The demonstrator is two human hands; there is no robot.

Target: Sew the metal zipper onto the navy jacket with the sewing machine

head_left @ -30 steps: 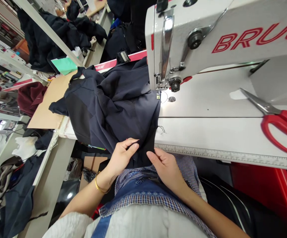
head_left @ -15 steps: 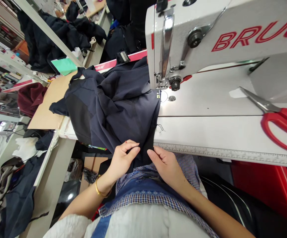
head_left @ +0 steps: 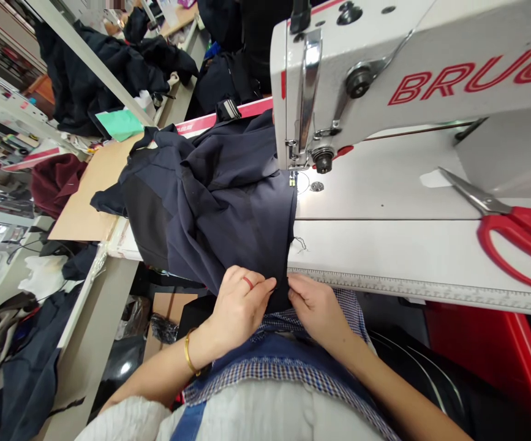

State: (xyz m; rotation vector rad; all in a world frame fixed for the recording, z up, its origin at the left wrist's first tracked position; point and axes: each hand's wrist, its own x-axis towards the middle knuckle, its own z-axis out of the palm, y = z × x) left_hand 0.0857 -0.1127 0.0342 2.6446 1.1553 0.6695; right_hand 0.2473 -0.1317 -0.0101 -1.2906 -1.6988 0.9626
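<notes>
A dark navy garment (head_left: 228,208) lies in folds over the left of the sewing table, its right edge running under the presser foot (head_left: 293,179) of a white sewing machine (head_left: 361,67). Near the table's front edge, my left hand (head_left: 242,303) pinches the cloth between thumb and fingers. Just to its right, my right hand (head_left: 315,306) is closed on the garment's edge, fingertips bent in. A narrow strip of dark cloth separates the two hands. Below them the garment hangs toward my lap, where its lower end is hard to make out.
Red-handled scissors (head_left: 513,223) lie on the table at right. A ruler strip (head_left: 421,291) runs along the front edge. Loose thread (head_left: 300,245) rests beside the garment. A brown board (head_left: 76,208) and a maroon cloth (head_left: 58,184) are at left.
My left hand has moved right, closer to my right hand, and turned with its knuckles up. The garment edge between the hands now lies flatter. My right hand's fingers have curled in more.
</notes>
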